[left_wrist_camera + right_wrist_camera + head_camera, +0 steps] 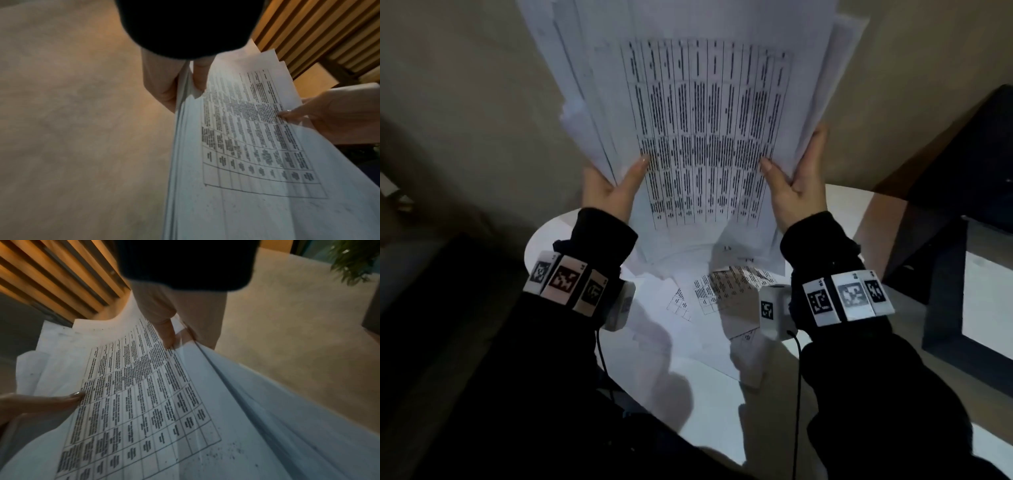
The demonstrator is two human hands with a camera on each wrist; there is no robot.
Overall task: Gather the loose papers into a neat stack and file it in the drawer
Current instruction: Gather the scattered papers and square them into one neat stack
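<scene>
I hold an uneven stack of white papers (698, 113) upright above a round white table (709, 404); its top sheet carries a printed table of text. My left hand (613, 185) pinches the stack's left edge, thumb on the front, fingers behind. My right hand (796, 178) pinches the right edge the same way. The left wrist view shows the stack (257, 146) with my left thumb (200, 76) on it. In the right wrist view the stack (144, 402) fans out under my right thumb (167, 332). More loose printed sheets (726, 291) lie on the table below. No drawer is clearly in view.
A dark piece of furniture (962, 171) with a dark frame stands to the right of the table. Beige floor (465, 102) surrounds the table. A slatted wooden wall (51, 277) and a green plant (353, 257) show in the right wrist view.
</scene>
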